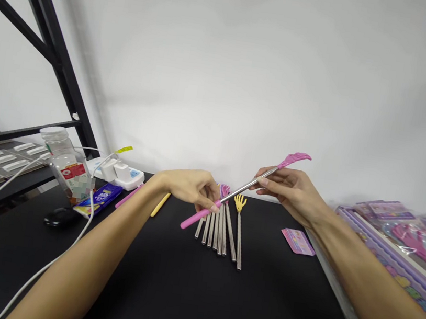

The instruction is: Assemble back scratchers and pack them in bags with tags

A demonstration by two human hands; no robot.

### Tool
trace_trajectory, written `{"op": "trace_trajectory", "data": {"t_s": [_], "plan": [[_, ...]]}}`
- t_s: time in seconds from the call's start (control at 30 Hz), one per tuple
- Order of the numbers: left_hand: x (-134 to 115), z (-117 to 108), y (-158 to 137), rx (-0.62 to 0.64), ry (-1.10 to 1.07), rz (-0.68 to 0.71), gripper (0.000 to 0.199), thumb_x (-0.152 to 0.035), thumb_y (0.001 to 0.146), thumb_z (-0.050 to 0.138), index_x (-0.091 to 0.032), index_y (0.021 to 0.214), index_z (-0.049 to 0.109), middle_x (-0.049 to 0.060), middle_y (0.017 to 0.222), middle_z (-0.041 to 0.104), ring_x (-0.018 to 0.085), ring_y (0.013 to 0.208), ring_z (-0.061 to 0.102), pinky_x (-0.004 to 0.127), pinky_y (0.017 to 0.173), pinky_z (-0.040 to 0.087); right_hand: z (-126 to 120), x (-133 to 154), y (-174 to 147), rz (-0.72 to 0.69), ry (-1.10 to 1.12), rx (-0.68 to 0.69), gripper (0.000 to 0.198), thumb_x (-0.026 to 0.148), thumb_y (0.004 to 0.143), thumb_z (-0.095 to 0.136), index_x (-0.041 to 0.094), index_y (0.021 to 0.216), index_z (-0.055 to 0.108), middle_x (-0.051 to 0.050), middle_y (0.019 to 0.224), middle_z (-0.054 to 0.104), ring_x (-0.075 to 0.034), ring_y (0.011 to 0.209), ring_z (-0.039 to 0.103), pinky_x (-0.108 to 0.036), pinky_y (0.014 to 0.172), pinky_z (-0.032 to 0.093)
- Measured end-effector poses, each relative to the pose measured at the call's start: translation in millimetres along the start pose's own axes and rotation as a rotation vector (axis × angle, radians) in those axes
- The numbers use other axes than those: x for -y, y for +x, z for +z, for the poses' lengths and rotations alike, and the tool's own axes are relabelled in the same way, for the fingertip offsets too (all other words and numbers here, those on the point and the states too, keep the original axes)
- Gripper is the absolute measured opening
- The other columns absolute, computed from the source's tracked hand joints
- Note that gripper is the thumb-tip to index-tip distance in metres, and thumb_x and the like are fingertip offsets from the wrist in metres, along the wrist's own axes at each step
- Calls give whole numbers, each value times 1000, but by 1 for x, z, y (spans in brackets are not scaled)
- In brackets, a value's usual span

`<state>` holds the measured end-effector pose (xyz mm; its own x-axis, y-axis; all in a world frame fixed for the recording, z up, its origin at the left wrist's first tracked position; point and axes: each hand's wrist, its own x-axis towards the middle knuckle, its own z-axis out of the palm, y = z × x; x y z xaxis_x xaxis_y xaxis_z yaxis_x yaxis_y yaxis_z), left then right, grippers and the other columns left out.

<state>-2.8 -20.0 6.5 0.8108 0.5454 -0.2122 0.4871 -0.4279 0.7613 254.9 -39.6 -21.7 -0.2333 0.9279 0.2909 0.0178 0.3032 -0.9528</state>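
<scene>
A back scratcher (243, 187) with a pink claw head, a silver metal shaft and a pink handle is held slantwise above the table, its head up to the right. My left hand (193, 188) pinches it where handle meets shaft. Just below the pink head, my right hand (285, 191) grips the shaft between thumb and fingers. Under my hands several metal shafts (220, 234) lie fanned out, some with pink heads partly hidden behind my left hand. A yellow claw head (239, 202) tops the rightmost one. A yellow handle (160, 205) and a pink handle (127, 196) lie to the left.
Pink cards (298, 242) lie stacked on the black table (216, 302). At right stands a purple box (393, 259) with packaged items. At left are a clear jar (64, 160), a blue packet (100, 199), a black mouse (62, 217), a power strip (127, 176) and a white cable (52, 261).
</scene>
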Motion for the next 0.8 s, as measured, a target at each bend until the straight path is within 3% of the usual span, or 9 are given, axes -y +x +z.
{"op": "trace_trajectory", "data": {"t_s": [0.17, 0.3, 0.43, 0.53, 0.63, 0.7, 0.8], "plan": [[4, 1, 6, -139, 107, 154, 28, -40, 83, 68, -12, 86, 68, 5, 73, 67, 12, 66, 60, 24, 60, 46, 2, -5, 0, 21, 13, -7, 39, 44, 62, 86, 14, 83, 71, -9, 80, 73, -22, 79, 71, -31, 70, 55], [2, 7, 13, -241, 183, 200, 30, -43, 84, 66, -14, 81, 63, 3, 70, 65, 11, 64, 56, 24, 62, 44, 2, 1, -1, 43, 23, -19, 37, 41, 60, 87, 13, 78, 71, -7, 73, 71, -20, 75, 70, -29, 67, 56], [-2, 8, 13, -295, 136, 169, 36, -51, 86, 61, -15, 87, 58, 4, 79, 64, 11, 64, 56, 25, 61, 45, -4, 8, -1, 109, -13, -23, 33, 40, 62, 87, 15, 75, 69, -7, 76, 71, -21, 81, 70, -28, 72, 57], [-4, 3, 8, -282, 91, 109, 36, -53, 90, 53, -18, 96, 56, 4, 89, 64, 10, 63, 57, 24, 58, 44, -17, 7, 0, 166, 3, -100, 39, 48, 63, 85, 18, 83, 71, -9, 87, 73, -23, 88, 70, -30, 74, 58], [-2, -4, -1, -255, 148, 41, 36, -52, 91, 51, -18, 100, 59, 2, 79, 64, 8, 54, 48, 23, 52, 38, -35, 7, -1, 122, -72, -184, 45, 53, 63, 83, 20, 91, 71, -10, 93, 74, -23, 87, 70, -31, 72, 58], [-1, -8, -6, -246, 200, 7, 37, -51, 89, 54, -16, 96, 64, 1, 71, 63, 8, 53, 42, 22, 50, 33, -44, 10, -4, 122, -288, -61, 44, 53, 65, 82, 18, 91, 73, -9, 88, 73, -22, 80, 69, -32, 70, 57], [2, -12, -8, -236, 286, -8, 37, -47, 88, 55, -14, 82, 70, 0, 61, 58, 8, 51, 37, 23, 49, 29, -46, 17, -8, 149, -613, 233, 41, 56, 75, 72, 16, 86, 75, -8, 79, 73, -20, 71, 67, -31, 67, 53]]}}
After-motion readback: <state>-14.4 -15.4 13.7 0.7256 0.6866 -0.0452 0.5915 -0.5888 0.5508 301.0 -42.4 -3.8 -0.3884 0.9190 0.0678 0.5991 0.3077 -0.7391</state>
